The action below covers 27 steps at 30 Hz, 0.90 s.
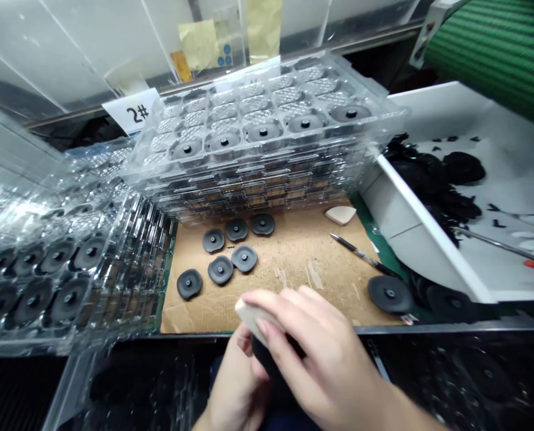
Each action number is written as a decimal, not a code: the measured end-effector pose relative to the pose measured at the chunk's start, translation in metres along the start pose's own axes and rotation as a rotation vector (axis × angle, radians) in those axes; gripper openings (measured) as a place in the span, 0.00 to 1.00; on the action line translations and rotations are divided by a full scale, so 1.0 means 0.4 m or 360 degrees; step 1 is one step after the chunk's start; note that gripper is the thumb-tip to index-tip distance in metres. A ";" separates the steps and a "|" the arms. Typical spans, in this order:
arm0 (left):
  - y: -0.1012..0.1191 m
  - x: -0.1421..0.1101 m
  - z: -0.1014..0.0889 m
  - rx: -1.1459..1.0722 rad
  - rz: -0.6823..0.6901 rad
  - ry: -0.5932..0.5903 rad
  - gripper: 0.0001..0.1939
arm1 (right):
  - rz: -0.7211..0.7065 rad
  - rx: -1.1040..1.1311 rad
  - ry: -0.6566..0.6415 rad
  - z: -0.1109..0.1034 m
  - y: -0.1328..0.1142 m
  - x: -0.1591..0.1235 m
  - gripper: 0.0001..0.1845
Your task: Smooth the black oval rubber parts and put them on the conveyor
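Observation:
My right hand pinches a small off-white block, its fingers along the top. The block presses against or lies just over a black part in my left hand. My left fingers curl round the black part from below, and most of it is hidden by my right hand. Beyond my hands, several black rounded discs with a small centre stud lie on the cardboard sheet. A larger black disc lies at the right edge of the cardboard.
A stack of clear plastic trays stands at the back, its front row holding black discs. More clear trays with discs stand left. Near the right lie a pen, another off-white piece and a white bin with black scraps.

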State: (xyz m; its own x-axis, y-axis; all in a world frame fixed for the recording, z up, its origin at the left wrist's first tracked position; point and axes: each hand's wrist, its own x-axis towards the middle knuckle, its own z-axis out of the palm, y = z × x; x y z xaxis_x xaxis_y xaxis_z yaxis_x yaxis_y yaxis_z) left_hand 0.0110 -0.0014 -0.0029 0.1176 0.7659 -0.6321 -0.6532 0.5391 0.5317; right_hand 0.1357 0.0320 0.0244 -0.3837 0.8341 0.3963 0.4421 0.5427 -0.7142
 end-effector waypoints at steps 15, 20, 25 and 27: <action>0.021 -0.010 0.002 -0.0082 -0.0140 -0.0332 0.17 | -0.0275 0.0050 0.0004 -0.057 0.058 0.000 0.15; 0.018 -0.002 -0.036 -0.0288 -0.0126 -0.0518 0.27 | 0.0438 -0.0062 -0.0114 -0.005 0.176 -0.062 0.15; 0.006 0.005 -0.050 -0.0309 -0.0205 -0.0620 0.32 | 0.0573 -0.0094 -0.0327 0.071 0.248 -0.194 0.14; 0.006 0.005 -0.045 -0.0292 -0.0214 -0.0644 0.31 | 0.0608 -0.0120 -0.0287 0.055 0.244 -0.197 0.14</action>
State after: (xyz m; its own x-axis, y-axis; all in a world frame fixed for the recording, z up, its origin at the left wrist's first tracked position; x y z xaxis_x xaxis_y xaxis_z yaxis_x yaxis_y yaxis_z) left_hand -0.0035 -0.0048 -0.0132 0.4688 0.7884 -0.3984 -0.7295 0.5999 0.3286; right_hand 0.1913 0.0172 -0.0892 -0.3134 0.9496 -0.0008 0.6357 0.2091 -0.7431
